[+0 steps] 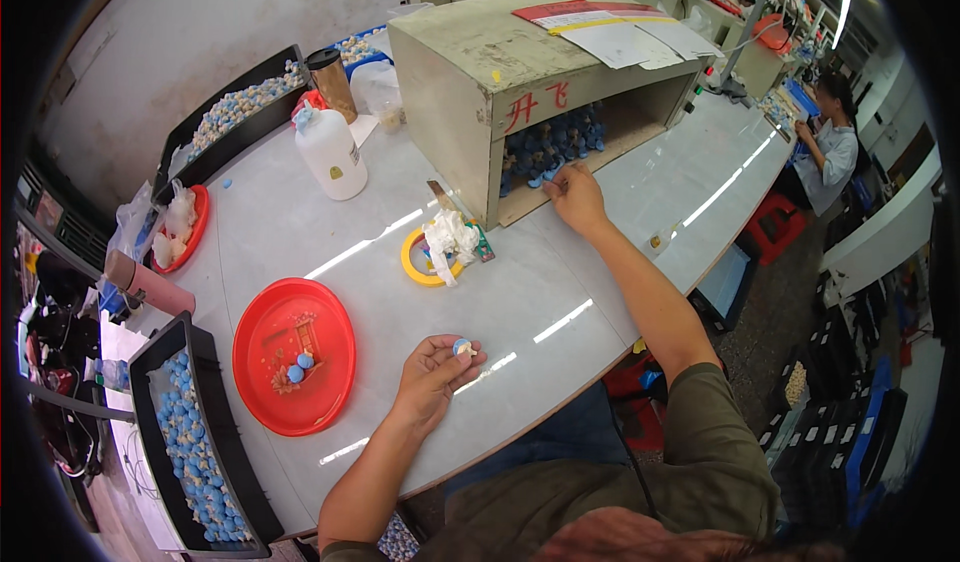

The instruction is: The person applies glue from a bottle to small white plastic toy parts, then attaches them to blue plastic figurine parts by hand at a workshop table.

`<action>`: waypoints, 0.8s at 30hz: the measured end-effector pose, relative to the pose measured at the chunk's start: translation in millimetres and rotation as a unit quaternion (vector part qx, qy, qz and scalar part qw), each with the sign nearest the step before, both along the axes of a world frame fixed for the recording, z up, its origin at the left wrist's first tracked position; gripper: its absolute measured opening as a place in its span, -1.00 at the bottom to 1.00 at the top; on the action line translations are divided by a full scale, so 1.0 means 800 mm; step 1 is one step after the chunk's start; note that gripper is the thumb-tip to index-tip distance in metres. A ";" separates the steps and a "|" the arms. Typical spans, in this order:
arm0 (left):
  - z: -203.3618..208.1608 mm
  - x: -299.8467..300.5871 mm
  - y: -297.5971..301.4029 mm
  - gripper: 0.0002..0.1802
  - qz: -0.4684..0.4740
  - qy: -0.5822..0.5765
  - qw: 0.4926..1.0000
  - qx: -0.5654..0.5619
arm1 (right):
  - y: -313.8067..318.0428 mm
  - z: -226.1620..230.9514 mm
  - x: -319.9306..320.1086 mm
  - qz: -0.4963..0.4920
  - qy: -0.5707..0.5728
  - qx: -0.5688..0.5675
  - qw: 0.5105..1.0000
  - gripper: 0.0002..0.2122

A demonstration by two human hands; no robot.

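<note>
Between the thumb and fingers of my left hand (432, 374) is a small blue and cream figure (462, 348), held above the table near its front edge. My right hand (577, 198) reaches to the opening of a beige metal box (440, 92). Its fingers pinch at a small blue piece (540, 179) at the edge of a pile of blue pieces (565, 145) inside the box. To the left of my left hand, a red round tray (340, 382) bears a few blue balls (300, 364).
A yellow tape roll (412, 262) with crumpled white tissue (450, 237) lies before the box. Black bins (232, 462) of small parts stand at left, near a white bottle (332, 157), a brown tumbler (330, 82) and a pink flask (150, 284). A person (830, 142) sits at far right.
</note>
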State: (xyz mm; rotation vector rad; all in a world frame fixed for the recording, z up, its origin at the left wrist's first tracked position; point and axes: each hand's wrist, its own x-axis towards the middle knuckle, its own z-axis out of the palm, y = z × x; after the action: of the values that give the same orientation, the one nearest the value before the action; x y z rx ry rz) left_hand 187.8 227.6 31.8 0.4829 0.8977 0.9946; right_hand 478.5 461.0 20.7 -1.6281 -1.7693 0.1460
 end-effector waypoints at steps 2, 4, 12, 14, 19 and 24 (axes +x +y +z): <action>-0.001 0.000 0.000 -0.73 -0.007 0.010 1.000 -0.015 | 0.001 -0.005 0.008 0.019 0.004 -0.033 0.999 -0.84; 0.000 0.001 -0.001 -0.72 -0.005 0.004 1.000 0.002 | -0.003 -0.003 0.010 0.025 0.011 0.001 1.000 -0.83; -0.003 0.006 -0.001 -0.70 0.043 0.003 0.999 0.006 | -0.139 0.031 -0.085 0.351 0.435 -0.177 0.810 -0.74; -0.005 0.005 -0.001 -0.69 0.072 -0.021 0.997 -0.003 | -0.185 0.030 -0.116 0.400 0.450 -0.187 0.776 -0.74; -0.010 0.001 -0.001 -0.66 0.080 -0.049 0.996 0.005 | -0.223 0.022 -0.146 0.410 0.336 -0.146 0.836 -0.74; -0.020 0.000 0.000 -0.70 0.079 -0.057 0.995 0.028 | -0.224 0.005 -0.150 0.403 0.363 -0.170 0.823 -0.74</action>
State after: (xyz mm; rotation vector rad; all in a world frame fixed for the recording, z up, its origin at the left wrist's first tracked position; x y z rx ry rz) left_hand 187.7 227.3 15.9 0.4028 0.8158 1.1835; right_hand 358.2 282.0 24.5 -0.7108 -1.7072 1.3482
